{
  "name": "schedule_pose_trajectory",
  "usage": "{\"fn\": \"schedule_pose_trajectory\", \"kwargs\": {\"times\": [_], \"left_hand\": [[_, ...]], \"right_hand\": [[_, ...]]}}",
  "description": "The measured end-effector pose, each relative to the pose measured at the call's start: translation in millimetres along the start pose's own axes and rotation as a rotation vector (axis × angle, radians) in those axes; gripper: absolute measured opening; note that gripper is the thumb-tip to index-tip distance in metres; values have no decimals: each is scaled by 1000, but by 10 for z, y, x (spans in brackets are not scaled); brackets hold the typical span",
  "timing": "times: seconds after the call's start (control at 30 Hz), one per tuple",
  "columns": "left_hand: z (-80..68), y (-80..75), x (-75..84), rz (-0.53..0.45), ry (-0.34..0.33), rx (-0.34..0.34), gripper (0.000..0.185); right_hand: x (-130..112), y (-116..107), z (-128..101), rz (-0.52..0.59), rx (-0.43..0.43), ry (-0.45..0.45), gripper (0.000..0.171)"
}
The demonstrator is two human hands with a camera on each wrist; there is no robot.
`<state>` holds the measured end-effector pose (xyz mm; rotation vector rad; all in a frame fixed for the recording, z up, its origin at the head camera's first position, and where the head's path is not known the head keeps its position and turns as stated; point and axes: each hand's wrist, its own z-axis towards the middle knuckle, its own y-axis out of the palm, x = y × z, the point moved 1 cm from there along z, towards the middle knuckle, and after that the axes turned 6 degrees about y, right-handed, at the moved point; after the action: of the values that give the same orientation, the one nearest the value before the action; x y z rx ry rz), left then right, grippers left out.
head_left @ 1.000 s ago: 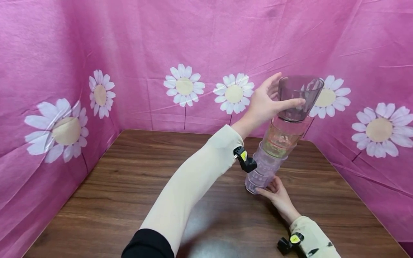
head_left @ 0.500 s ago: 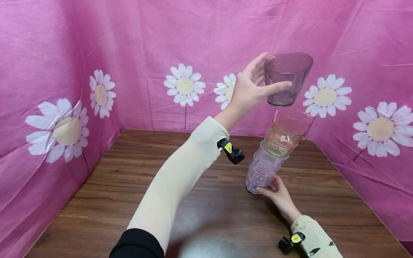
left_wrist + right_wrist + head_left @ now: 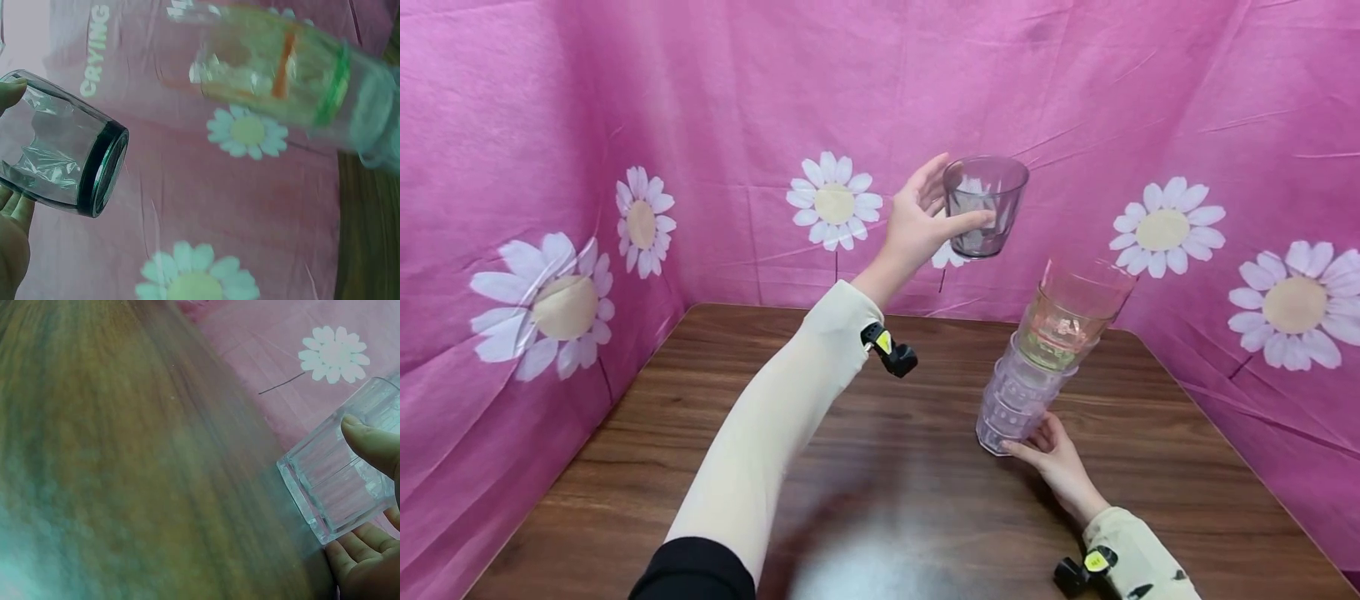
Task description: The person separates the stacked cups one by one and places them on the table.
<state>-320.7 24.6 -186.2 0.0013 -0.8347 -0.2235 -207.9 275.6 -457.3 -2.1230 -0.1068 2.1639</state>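
Note:
My left hand grips a smoky grey-purple cup in the air, thumb on the near side and fingers behind it. In the left wrist view the same cup lies sideways with its thick dark base to the right. To its right in the head view stands a tall stack of nested clear cups, pink at the top, orange and green in the middle, pale purple below. My right hand holds the stack's bottom cup near its base, thumb on one side and fingers on the other.
The stack stands on a brown wooden table. A pink cloth printed with white daisies hangs around its back and sides. Black cameras are strapped to the left sleeve and the right sleeve.
My left hand has lifted the smoky cup off the top of the stack and carried it left, first up and then slightly down. The right hand keeps its hold on the stack.

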Motion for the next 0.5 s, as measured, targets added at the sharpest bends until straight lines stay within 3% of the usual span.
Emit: {"fn": "schedule_pose_trajectory", "kwargs": {"times": [0.2, 0.5], "left_hand": [[-69, -208, -226, 47, -20, 41, 85], [-222, -506, -542, 122, -118, 56, 88]], "right_hand": [[-3, -5, -11, -10, -3, 7, 68], [-3, 6, -20, 5, 4, -1, 65]]}}
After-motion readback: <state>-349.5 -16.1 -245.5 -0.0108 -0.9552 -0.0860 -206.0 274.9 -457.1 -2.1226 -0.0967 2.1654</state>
